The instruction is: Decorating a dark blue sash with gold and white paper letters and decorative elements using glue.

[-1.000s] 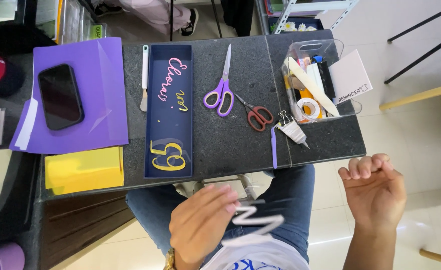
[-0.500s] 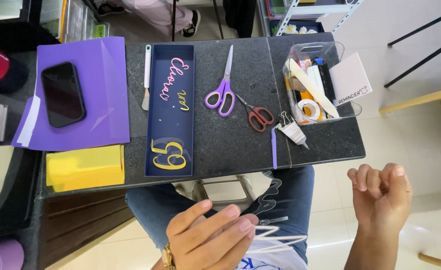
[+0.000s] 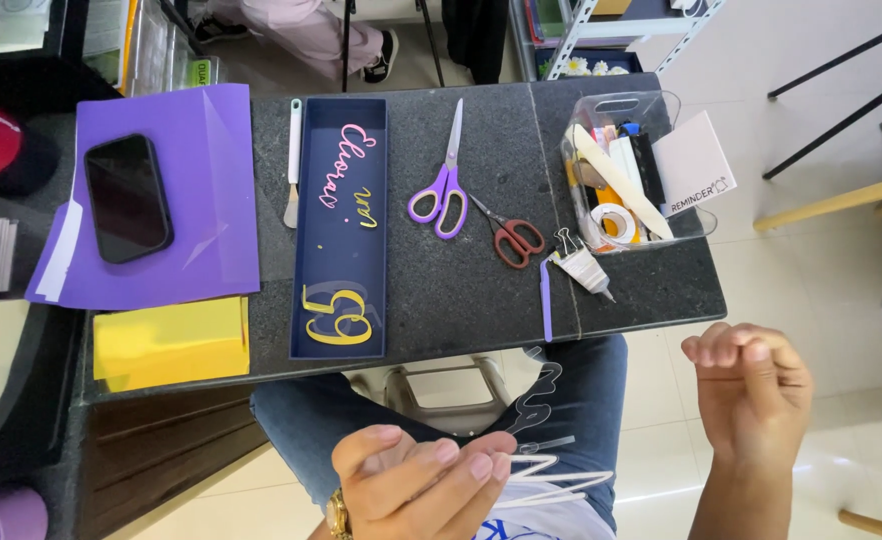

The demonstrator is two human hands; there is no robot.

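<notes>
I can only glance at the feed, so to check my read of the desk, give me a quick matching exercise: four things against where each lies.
Things:
1. black phone
2. purple-handled scissors
3. white tape roll
4. yellow paper stack

Places:
A. in the clear plastic bin
B. at the desk's near edge, below the purple sheet
C. on the purple sheet
D. bare on the dark desk, right of the navy tray

Pairs: 1-C, 2-D, 3-A, 4-B

Person, seated. Both hands were bare, without gloves or rings: left hand (image 3: 416, 480), right hand (image 3: 751, 385). A gold-coloured wristwatch (image 3: 338, 516) sat on the left wrist, just below the left hand. Forearms were unsleeved as far as visible. Blue denim jeans (image 3: 586, 385) covered the legs between and beyond the hands. A white garment with blue print (image 3: 551, 520) showed beside the left hand.
</notes>
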